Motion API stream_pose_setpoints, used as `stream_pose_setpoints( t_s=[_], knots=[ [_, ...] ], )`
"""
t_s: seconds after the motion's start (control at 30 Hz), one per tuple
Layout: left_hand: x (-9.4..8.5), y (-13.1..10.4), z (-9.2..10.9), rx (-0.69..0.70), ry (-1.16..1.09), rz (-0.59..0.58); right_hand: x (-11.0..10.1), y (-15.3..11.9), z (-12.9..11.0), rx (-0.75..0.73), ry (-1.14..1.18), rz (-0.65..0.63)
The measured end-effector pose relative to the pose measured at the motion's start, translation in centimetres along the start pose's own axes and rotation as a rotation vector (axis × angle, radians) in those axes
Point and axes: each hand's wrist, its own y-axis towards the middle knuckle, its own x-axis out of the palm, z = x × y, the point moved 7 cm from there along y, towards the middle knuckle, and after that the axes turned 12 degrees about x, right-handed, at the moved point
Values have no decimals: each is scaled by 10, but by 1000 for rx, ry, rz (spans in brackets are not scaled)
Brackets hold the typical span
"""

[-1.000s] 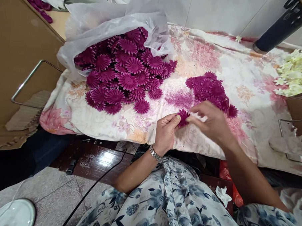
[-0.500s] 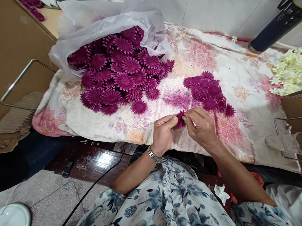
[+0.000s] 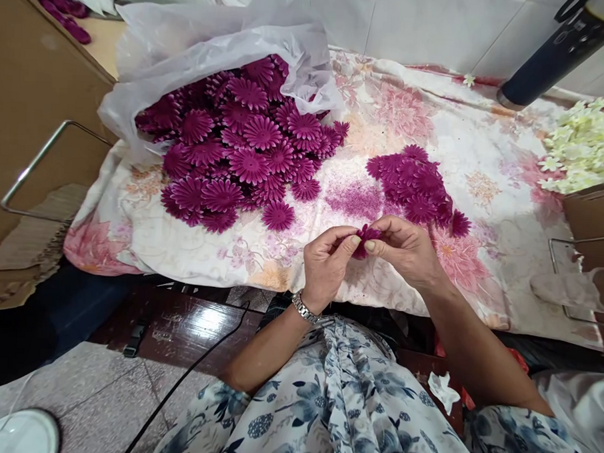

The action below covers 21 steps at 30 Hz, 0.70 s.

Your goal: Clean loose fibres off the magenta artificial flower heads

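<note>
head view: two hands, the left hand (image 3: 325,264) and the right hand (image 3: 406,250), one flower between them; thumb and fingers of each are clamped on this purple flower (image 3: 364,237), held over the near part of one floral cloth (image 3: 514,282). two purple piles lie beyond, blooms too overlapped to count: a larger pile (image 3: 249,164) at the mouth of one plastic bag (image 3: 219,56), a smaller pile (image 3: 409,181) beyond the right hand. one dark bottle (image 3: 554,60), one watch (image 3: 306,308) on the left wrist.
</note>
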Motion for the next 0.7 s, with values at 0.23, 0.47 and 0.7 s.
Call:
stream_pose_setpoints(
  t_s=[0.23,0.47,0.7],
  knots=[
    [4,-2,-1,-27,-3,-43,-1,-3,2,-37,6,17],
    [4,-3,-7,-123,-104,-26,-7,-8,-11,-155,-368,204],
    [18,-7,-13,-331,-301,-13,-2,-14,-27,-346,-635,401]
  ],
)
